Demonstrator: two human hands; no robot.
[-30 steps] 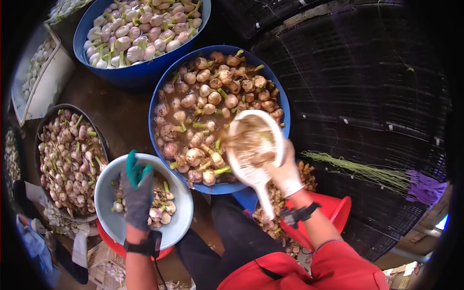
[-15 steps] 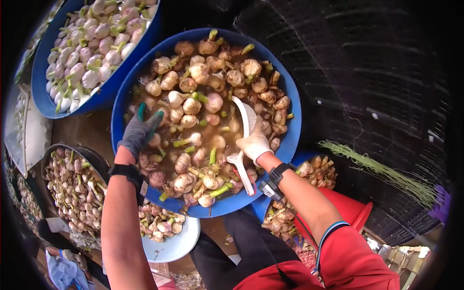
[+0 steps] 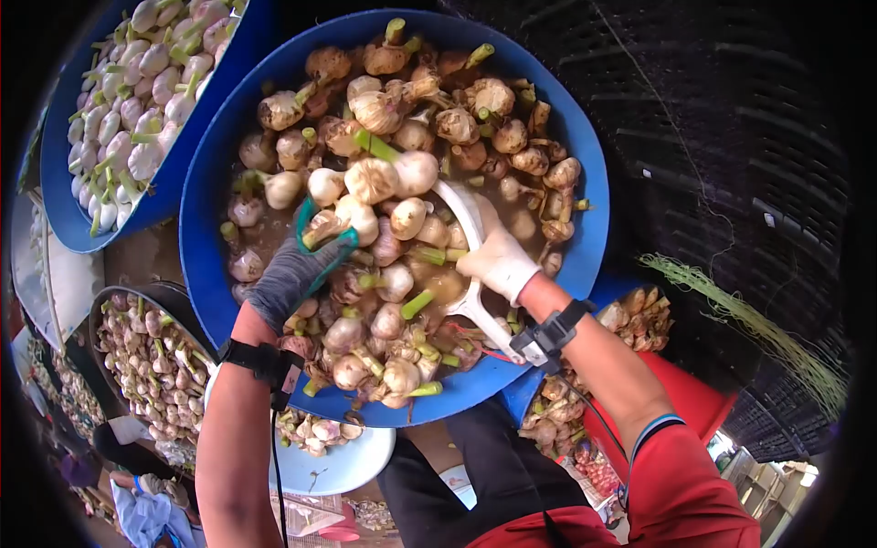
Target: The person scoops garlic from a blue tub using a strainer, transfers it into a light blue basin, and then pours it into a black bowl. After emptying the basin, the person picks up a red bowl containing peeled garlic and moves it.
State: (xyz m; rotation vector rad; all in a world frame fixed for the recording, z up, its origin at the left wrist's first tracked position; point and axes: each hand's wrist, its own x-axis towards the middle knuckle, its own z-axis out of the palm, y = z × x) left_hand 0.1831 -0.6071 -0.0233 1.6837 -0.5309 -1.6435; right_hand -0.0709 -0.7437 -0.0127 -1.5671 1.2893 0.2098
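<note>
A blue tub (image 3: 206, 137) holds muddy water and many garlic bulbs (image 3: 370, 181) with short green stems. My left hand (image 3: 306, 274), in a grey glove with green fingertips, has its thumb and fingers around garlic bulbs at the tub's left-middle. My right hand (image 3: 498, 260), in a white glove, grips a white plastic strainer (image 3: 468, 219) by its rim. The strainer's forked handle (image 3: 484, 318) points down toward the tub's near edge. Its basket is mostly hidden by water and bulbs. Paler, cleaner-looking bulbs are heaped between my two hands.
Another blue tub (image 3: 169, 196) of whiter garlic stands at upper left. A dark basin (image 3: 99, 306) of garlic and a pale basin (image 3: 320, 475) sit below. Red bucket (image 3: 671, 393), green twine (image 3: 740, 315) and black crates (image 3: 694, 137) are at right. Another person's blue clothing (image 3: 146, 516) shows lower left.
My left hand has moved inward, and bulbs now lie between its fingers. Pale bulbs have gathered higher against the strainer's rim. The tub appears larger and closer.
</note>
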